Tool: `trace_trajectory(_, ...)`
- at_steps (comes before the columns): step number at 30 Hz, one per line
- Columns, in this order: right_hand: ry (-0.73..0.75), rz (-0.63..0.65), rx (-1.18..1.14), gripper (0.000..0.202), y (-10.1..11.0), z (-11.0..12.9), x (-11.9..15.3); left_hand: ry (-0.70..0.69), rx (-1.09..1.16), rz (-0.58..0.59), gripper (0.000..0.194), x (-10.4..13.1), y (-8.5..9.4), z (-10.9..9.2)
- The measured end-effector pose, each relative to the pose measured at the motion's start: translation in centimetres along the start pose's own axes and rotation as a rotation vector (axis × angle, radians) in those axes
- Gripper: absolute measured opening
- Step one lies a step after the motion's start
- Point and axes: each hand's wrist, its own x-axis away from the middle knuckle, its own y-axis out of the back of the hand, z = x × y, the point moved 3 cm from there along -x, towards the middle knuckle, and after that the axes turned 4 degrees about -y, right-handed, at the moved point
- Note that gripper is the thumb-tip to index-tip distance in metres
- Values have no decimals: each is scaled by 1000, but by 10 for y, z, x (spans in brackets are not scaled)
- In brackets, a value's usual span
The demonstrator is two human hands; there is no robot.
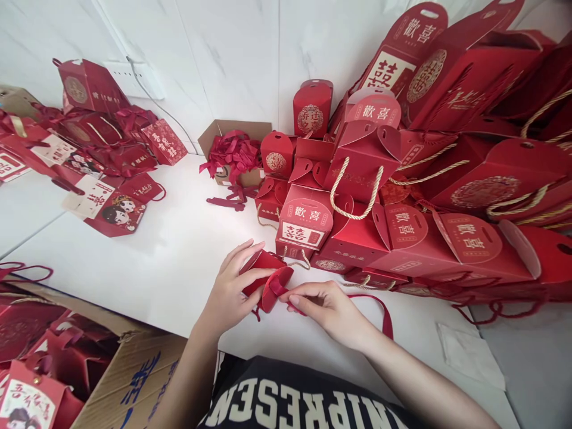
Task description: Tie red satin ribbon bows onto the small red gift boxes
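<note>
A small red gift box (263, 262) stands on the white table in front of me, its curved top flaps closed toward each other. My left hand (235, 286) grips the box from the left side, fingers over its top. With thumb and forefinger, my right hand (319, 304) pinches a dark red ribbon (386, 319) close to the flap. The ribbon passes through the top of the box, and its tail curves over the table to the right, behind my wrist. A short cord end shows below the box.
Stacked red gift boxes (353, 250) with rope handles fill the right side. A cardboard box (263, 128) of ribbons (235, 156) stands near the wall. More boxes (111, 205) lie at the left, below a power strip (134, 79). A large carton (134, 372) with red boxes is at lower left.
</note>
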Motion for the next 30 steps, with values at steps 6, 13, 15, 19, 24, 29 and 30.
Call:
trace_trajectory(6, 0, 51, 48, 34, -5, -1, -1, 19, -64, -174, 25, -2, 0, 0)
trace_trajectory(13, -29, 19, 23, 40, 2, 1, 1, 50, -68, -40, 19, -4, 2, 0)
trace_trajectory(15, -28, 20, -12, 39, 4, 3, 1, 52, -55, -20, 19, -3, 3, 0)
trace_trajectory(19, -26, 37, -9, 37, 4, 4, -2, 18, -33, 0, 28, -2, 2, -1)
trace_trajectory(24, 23, 59, 10, 34, -1, 5, -4, -22, -68, -77, 26, 0, 0, 0)
trace_trajectory(29, 227, -83, 201, 24, 5, 19, -2, 14, -101, -320, 28, 1, 10, 2)
trace_trajectory(30, 266, -126, 243, 22, 7, 24, -2, 16, -99, -360, 28, -1, 12, 1)
